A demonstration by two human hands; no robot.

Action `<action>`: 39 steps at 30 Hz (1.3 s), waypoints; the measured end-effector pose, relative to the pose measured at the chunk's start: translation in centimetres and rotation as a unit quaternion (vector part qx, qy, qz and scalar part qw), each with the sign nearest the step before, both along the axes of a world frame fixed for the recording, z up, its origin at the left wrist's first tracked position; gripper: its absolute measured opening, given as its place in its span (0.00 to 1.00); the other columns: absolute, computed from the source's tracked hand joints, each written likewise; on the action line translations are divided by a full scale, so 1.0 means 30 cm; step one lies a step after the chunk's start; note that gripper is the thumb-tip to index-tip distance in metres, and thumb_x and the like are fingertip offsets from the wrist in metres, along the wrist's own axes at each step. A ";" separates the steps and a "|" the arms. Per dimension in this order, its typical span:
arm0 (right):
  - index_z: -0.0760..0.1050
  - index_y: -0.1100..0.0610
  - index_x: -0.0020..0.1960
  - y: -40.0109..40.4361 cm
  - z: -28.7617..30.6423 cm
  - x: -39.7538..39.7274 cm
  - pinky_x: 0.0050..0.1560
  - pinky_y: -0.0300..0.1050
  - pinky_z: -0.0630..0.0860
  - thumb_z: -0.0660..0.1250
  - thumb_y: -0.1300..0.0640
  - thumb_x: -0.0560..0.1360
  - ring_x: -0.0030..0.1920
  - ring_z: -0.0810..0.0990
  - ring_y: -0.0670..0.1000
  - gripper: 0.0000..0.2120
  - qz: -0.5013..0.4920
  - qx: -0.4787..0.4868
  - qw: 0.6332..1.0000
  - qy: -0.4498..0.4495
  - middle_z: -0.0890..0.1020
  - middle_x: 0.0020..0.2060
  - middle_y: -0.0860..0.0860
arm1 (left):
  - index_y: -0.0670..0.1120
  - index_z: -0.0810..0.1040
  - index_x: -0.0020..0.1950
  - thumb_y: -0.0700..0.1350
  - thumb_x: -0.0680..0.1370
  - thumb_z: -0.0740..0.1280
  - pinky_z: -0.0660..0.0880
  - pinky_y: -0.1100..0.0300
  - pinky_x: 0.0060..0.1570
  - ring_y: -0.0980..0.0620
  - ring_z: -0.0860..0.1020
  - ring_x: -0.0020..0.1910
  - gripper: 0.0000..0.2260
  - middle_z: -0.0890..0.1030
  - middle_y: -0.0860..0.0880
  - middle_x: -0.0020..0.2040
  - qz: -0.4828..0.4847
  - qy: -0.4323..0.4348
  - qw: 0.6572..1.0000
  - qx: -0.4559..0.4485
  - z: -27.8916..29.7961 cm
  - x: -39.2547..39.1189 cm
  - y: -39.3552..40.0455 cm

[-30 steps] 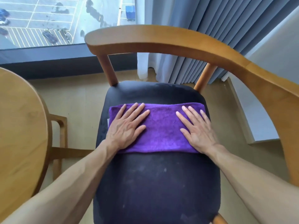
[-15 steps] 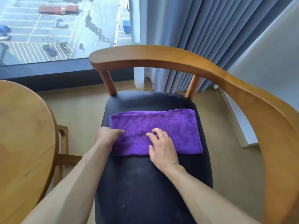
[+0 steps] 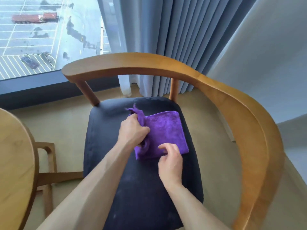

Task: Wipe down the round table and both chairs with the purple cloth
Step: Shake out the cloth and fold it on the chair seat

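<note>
The purple cloth lies on the black padded seat of a wooden armchair whose curved back rail wraps around the right side. My left hand grips the cloth's left edge in a fist and has bunched it toward the middle. My right hand pinches the cloth's near edge with curled fingers. The round wooden table shows at the left edge.
A second wooden chair is tucked under the table on the left. Blue-grey curtains hang behind the armchair, beside a large window. A pale wall is at the right.
Both hands went from lying flat on the spread cloth to curling on it. The left hand has pulled the cloth's left edge rightward, bunching it. The camera has tilted up.
</note>
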State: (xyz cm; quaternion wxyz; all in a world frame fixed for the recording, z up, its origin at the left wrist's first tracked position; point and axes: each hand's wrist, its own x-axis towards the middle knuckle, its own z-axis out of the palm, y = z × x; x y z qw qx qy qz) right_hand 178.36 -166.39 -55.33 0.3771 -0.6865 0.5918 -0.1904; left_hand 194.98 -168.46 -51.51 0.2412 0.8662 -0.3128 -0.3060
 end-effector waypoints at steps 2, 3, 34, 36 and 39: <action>0.78 0.57 0.52 -0.063 0.014 -0.054 0.50 0.42 0.72 0.58 0.76 0.70 0.46 0.76 0.48 0.20 -0.119 0.008 0.993 -0.006 0.78 0.51 0.51 | 0.47 0.70 0.39 0.45 0.70 0.70 0.74 0.57 0.34 0.44 0.80 0.35 0.10 0.77 0.50 0.33 -0.024 0.060 0.998 -0.014 -0.002 -0.101 -0.091; 0.77 0.58 0.53 -0.099 0.017 -0.083 0.48 0.38 0.68 0.58 0.75 0.71 0.46 0.74 0.49 0.19 -0.170 0.007 0.986 -0.001 0.79 0.52 0.53 | 0.45 0.70 0.40 0.46 0.72 0.71 0.77 0.56 0.31 0.44 0.82 0.33 0.11 0.79 0.48 0.34 -0.030 0.143 0.989 -0.014 -0.009 -0.150 -0.131; 0.74 0.56 0.48 -0.334 -0.083 -0.141 0.44 0.42 0.68 0.73 0.50 0.74 0.44 0.73 0.53 0.12 -0.154 0.180 0.952 0.195 0.79 0.47 0.52 | 0.48 0.74 0.44 0.52 0.68 0.78 0.69 0.56 0.41 0.46 0.76 0.46 0.16 0.74 0.54 0.38 -0.080 -0.032 0.994 0.064 -0.237 0.103 -0.223; 0.73 0.58 0.53 -0.348 -0.072 -0.134 0.44 0.43 0.69 0.74 0.48 0.71 0.44 0.72 0.53 0.19 -0.176 0.203 0.945 0.185 0.77 0.48 0.52 | 0.48 0.73 0.47 0.54 0.67 0.79 0.72 0.54 0.42 0.47 0.76 0.47 0.20 0.76 0.52 0.41 -0.099 -0.034 0.992 0.072 -0.228 0.111 -0.241; 0.73 0.62 0.58 -0.356 -0.061 -0.123 0.47 0.48 0.78 0.78 0.43 0.67 0.48 0.80 0.57 0.30 -0.222 0.275 0.922 0.158 0.80 0.52 0.55 | 0.48 0.73 0.54 0.62 0.65 0.78 0.77 0.50 0.50 0.46 0.76 0.51 0.27 0.79 0.49 0.50 -0.166 -0.042 0.980 0.099 -0.207 0.107 -0.272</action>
